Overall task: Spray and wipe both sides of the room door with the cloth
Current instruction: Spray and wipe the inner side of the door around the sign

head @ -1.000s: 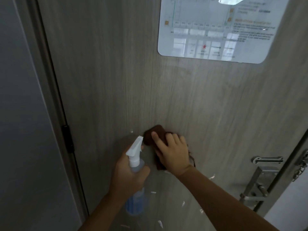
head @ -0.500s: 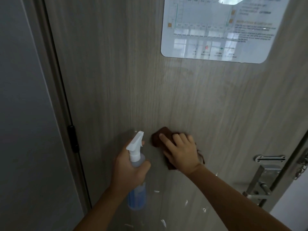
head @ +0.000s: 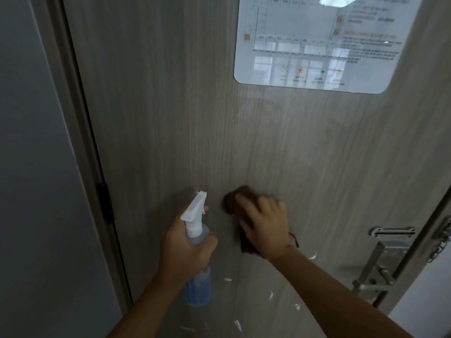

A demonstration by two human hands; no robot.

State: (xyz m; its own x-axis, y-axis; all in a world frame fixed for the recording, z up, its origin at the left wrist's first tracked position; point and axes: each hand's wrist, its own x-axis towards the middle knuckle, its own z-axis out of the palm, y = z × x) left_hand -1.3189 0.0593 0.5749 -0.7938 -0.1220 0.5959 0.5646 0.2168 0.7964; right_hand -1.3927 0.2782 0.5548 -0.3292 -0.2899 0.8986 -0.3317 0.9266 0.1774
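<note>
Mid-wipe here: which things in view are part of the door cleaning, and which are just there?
In use:
- door
- brown cloth, pressed flat by right hand
- spray bottle, held by left hand

Just there:
- laminated notice
- lever handle
- door chain
- hinge

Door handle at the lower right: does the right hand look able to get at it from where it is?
Probably yes. The right hand presses the brown cloth flat on the door, and only bare door surface lies between it and the metal handle. It would carry the cloth along.
</note>
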